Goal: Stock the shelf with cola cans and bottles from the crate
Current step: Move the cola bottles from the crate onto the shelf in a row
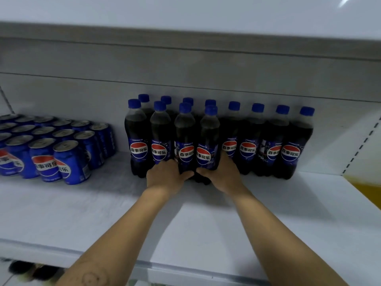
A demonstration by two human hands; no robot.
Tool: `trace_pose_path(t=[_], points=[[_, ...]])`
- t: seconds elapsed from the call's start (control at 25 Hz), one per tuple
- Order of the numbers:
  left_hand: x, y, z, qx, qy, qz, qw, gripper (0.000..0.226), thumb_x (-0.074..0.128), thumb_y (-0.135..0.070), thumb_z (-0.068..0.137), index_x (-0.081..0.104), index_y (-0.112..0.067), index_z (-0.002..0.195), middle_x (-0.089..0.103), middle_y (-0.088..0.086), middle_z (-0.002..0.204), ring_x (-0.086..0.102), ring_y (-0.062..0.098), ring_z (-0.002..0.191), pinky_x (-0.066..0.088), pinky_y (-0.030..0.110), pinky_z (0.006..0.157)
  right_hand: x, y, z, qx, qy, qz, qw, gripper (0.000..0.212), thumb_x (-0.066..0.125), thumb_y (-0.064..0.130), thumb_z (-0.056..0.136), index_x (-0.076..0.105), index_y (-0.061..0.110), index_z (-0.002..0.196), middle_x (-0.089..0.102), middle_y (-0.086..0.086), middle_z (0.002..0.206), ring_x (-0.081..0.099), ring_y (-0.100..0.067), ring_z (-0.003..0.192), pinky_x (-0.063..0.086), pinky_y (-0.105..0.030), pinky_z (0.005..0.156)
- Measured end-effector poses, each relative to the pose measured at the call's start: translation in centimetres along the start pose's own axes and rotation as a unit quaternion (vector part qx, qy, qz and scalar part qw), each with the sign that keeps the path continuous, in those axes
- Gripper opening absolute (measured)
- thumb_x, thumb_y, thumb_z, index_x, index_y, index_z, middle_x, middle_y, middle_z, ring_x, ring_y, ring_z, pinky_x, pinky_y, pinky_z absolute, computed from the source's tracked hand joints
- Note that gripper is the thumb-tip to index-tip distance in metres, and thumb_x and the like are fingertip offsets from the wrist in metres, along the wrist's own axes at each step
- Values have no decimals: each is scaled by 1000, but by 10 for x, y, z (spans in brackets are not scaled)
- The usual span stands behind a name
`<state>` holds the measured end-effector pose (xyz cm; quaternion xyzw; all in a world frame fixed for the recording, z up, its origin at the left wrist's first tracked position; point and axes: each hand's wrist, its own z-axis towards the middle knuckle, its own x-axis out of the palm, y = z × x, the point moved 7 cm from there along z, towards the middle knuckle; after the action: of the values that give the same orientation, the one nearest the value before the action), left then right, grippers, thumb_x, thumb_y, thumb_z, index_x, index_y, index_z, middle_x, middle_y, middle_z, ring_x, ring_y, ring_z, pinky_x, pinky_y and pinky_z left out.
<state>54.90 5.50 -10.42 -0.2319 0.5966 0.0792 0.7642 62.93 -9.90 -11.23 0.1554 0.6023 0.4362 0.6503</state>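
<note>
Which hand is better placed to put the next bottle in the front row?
Right, probably. The right hand grips the last front bottle, next to the free spot on the shelf; the left hand is farther.

Head view, close, facing forward and down onto shelf [268, 223]

My left hand [167, 176] and right hand [221, 176] are bare; my left forearm [123, 234] and right forearm [278, 234] run bare from wrist to the bottom edge of the view; the left one carries a faint round mark [90, 277] near the elbow, a ring with small dots inside, with fine dark hairs around it; the right one looks plain.
</note>
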Motion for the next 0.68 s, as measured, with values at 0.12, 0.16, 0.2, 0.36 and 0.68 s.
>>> trace_pose_path(t=[0.12, 0.16, 0.2, 0.36, 0.68], points=[[-2, 4, -13, 14, 25, -120, 992, 41, 60, -61, 84, 62, -21, 76, 67, -3, 75, 66, 20, 76, 50, 30, 62, -10, 3, -18, 27, -52, 31, 998, 92, 82, 49, 65, 41, 21, 142, 51, -4, 138, 50, -24, 127, 44, -43, 105], [-5, 4, -19, 25, 26, -157, 987, 36, 62, -58, 84, 63, -22, 76, 67, -6, 72, 65, 17, 75, 51, 29, 63, -12, 5, -27, 39, -64, 39, 996, 86, 82, 39, 70, 41, 19, 142, 49, -5, 138, 49, -24, 127, 42, -39, 104], [-10, 4, -26, 36, 24, -193, 980, 31, 65, -54, 84, 64, -23, 78, 66, -9, 71, 65, 14, 74, 53, 29, 65, -13, 6, -37, 42, -80, 49, 995, 80, 81, 32, 73, 42, 17, 141, 48, -5, 135, 49, -24, 125, 42, -35, 101], [-23, 5, -55, 89, 20, -317, 944, 23, 71, -40, 84, 65, -22, 98, 66, -14, 82, 63, 6, 80, 55, 29, 74, -12, 15, -86, 29, -130, 110, 985, 56, 78, 26, 79, 52, 29, 128, 50, 10, 120, 54, -13, 108, 42, -25, 84], [13, -37, -107, 158, 177, -487, 840, 27, 71, -32, 86, 60, -29, 110, 65, -13, 98, 59, -5, 86, 45, 4, 67, -40, -12, -160, 77, -195, 21, 977, 45, 73, 24, 83, 58, 30, 125, 56, 15, 118, 52, 2, 107, 42, -16, 92]])
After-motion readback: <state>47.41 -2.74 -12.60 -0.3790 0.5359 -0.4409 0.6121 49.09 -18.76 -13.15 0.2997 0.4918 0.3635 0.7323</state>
